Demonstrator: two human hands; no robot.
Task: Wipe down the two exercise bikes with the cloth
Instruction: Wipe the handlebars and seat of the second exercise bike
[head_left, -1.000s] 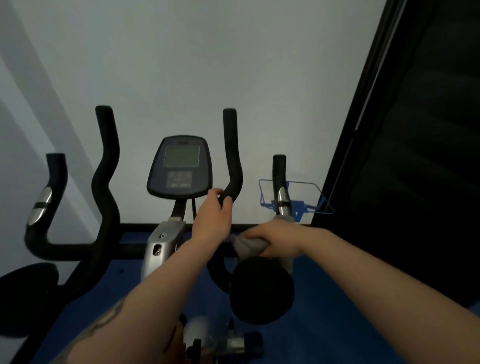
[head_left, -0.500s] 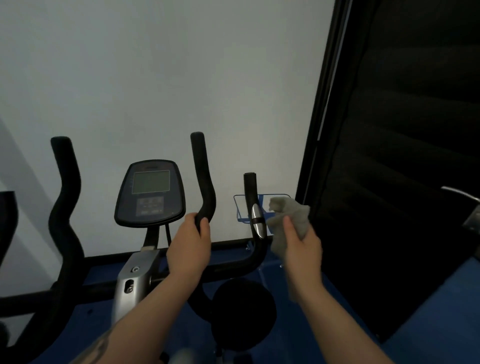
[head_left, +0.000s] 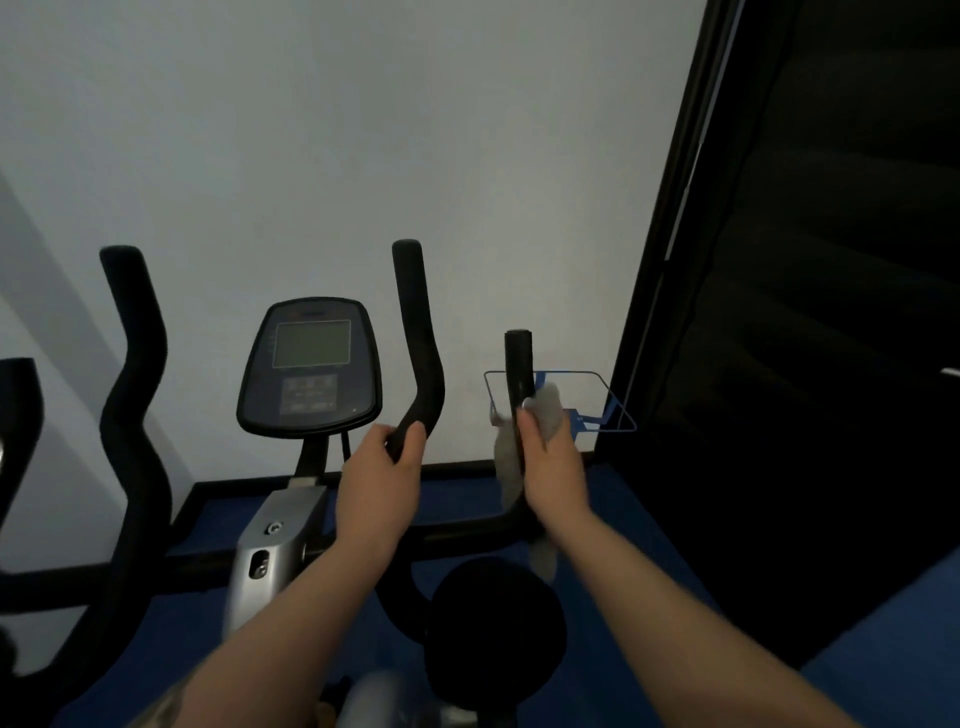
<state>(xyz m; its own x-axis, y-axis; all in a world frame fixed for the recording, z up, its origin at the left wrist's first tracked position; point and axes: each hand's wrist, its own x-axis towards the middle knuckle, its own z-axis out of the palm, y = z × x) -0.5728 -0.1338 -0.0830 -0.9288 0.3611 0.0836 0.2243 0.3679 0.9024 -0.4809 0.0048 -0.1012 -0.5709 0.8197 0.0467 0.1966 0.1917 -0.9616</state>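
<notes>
Grey soft cloth (head_left: 549, 410) is clenched by the right hand (head_left: 551, 467) round the upright black outer handlebar post (head_left: 518, 374), whose long axis runs vertically; the left hand (head_left: 382, 483) grasps the curved black inner handlebar (head_left: 420, 338).

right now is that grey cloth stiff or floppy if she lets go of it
Probably floppy: the grey cloth wraps round the short handlebar grip under the right hand, and its loose end hangs limp below. It looks thin and light, so it would likely slide off and drop.
</notes>
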